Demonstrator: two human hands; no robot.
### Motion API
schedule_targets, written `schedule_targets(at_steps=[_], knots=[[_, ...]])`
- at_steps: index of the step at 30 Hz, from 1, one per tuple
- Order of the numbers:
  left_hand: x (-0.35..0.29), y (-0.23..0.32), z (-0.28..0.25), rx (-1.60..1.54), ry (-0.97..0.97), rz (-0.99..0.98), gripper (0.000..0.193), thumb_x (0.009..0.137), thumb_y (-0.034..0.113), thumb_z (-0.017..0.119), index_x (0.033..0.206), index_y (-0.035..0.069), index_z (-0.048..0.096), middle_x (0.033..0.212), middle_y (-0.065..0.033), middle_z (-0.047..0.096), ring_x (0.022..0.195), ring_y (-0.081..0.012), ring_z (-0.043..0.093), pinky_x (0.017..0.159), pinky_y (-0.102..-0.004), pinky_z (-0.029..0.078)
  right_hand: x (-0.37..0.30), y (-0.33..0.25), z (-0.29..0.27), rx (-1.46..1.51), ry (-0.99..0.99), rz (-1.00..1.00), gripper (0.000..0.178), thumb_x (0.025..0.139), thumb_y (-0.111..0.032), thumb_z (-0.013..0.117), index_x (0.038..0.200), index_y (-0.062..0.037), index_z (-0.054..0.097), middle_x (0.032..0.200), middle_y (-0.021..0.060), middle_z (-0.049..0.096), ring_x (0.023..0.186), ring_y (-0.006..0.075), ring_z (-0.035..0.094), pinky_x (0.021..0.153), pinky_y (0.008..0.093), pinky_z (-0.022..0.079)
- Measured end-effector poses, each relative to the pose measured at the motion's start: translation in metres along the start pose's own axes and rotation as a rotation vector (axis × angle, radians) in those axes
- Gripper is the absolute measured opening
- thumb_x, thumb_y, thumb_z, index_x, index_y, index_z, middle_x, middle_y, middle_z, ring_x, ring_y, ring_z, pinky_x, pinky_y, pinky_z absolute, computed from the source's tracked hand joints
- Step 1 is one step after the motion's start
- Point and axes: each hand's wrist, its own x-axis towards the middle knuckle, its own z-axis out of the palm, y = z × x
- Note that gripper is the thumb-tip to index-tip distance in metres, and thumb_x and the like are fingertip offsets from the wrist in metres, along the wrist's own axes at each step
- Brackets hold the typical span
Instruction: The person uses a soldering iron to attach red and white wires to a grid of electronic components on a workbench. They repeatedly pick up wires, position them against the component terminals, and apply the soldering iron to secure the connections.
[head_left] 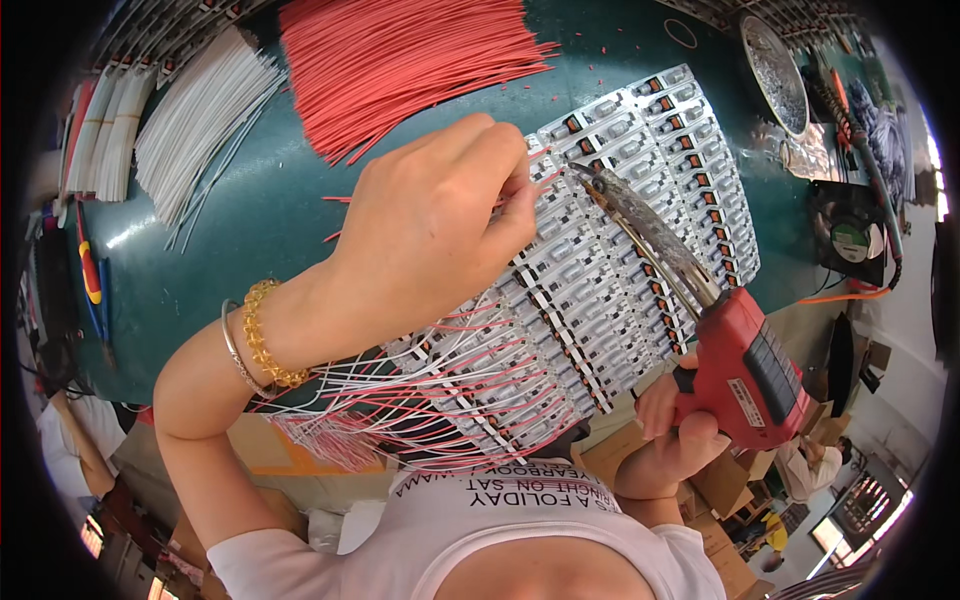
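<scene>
My left hand is closed in a pinch over the upper left part of a panel of small circuit boards. Short ends of red wire stick out past its fingertips onto the boards. My right hand grips a red soldering gun. The gun's dark tip reaches up and left over the panel, close to the wire ends; contact cannot be made out. Red and white wires hang from the panel's near left rows, under my left forearm.
A big pile of red wires lies at the back, with white wires left of it. Pliers lie far left. A round metal dish and a small fan stand right. Other people are in the background.
</scene>
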Motion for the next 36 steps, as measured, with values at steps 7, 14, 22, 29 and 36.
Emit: schedule_targets(at_steps=[7, 14, 22, 29, 36], knots=[[0.0, 0.0, 0.0, -0.018, 0.01, -0.006, 0.012, 0.076, -0.002, 0.063, 0.073, -0.001, 0.051, 0.07, -0.0075, 0.052, 0.057, -0.0163, 0.055, 0.052, -0.0263, 0.046, 0.006, -0.007, 0.006, 0.021, -0.112, 0.043, 0.073, 0.08, -0.053, 0.062, 0.11, 0.0104, 0.043, 0.048, 0.001, 0.043, 0.036, 0.0099, 0.041, 0.037, 0.023, 0.032], [0.0, 0.0, 0.0, -0.025, 0.009, 0.007, 0.012, 0.077, -0.001, 0.063, 0.074, -0.001, 0.052, 0.069, -0.0076, 0.053, 0.057, -0.016, 0.055, 0.052, -0.026, 0.046, 0.004, -0.01, 0.011, 0.025, -0.058, 0.01, 0.077, 0.08, -0.053, 0.063, 0.113, 0.0134, 0.043, 0.048, 0.0, 0.044, 0.037, 0.0095, 0.041, 0.038, 0.0223, 0.032], [0.0, -0.002, -0.001, -0.046, 0.012, 0.01, 0.011, 0.077, -0.001, 0.063, 0.074, -0.001, 0.052, 0.069, -0.0076, 0.053, 0.057, -0.0151, 0.055, 0.052, -0.0253, 0.045, 0.001, 0.004, 0.001, -0.03, -0.064, -0.028, 0.077, 0.079, -0.052, 0.064, 0.114, 0.014, 0.044, 0.048, -0.0003, 0.044, 0.037, 0.0085, 0.041, 0.038, 0.0221, 0.032], [0.0, -0.002, -0.002, -0.032, 0.005, 0.002, 0.012, 0.077, 0.001, 0.065, 0.074, -0.001, 0.053, 0.069, -0.0076, 0.054, 0.057, -0.0151, 0.055, 0.052, -0.0256, 0.045, 0.0, 0.001, 0.0, -0.044, -0.031, -0.032, 0.078, 0.079, -0.053, 0.064, 0.114, 0.0135, 0.044, 0.048, -0.0004, 0.044, 0.036, 0.0085, 0.041, 0.038, 0.0219, 0.032], [0.001, 0.002, -0.001, -0.082, 0.01, -0.021, 0.01, 0.078, 0.001, 0.065, 0.077, -0.001, 0.055, 0.07, -0.0062, 0.054, 0.058, -0.013, 0.054, 0.051, -0.0239, 0.044, 0.003, -0.007, 0.007, 0.034, -0.046, 0.012, 0.082, 0.077, -0.057, 0.063, 0.117, 0.0119, 0.043, 0.046, -0.0014, 0.043, 0.036, 0.0088, 0.04, 0.038, 0.0225, 0.032]])
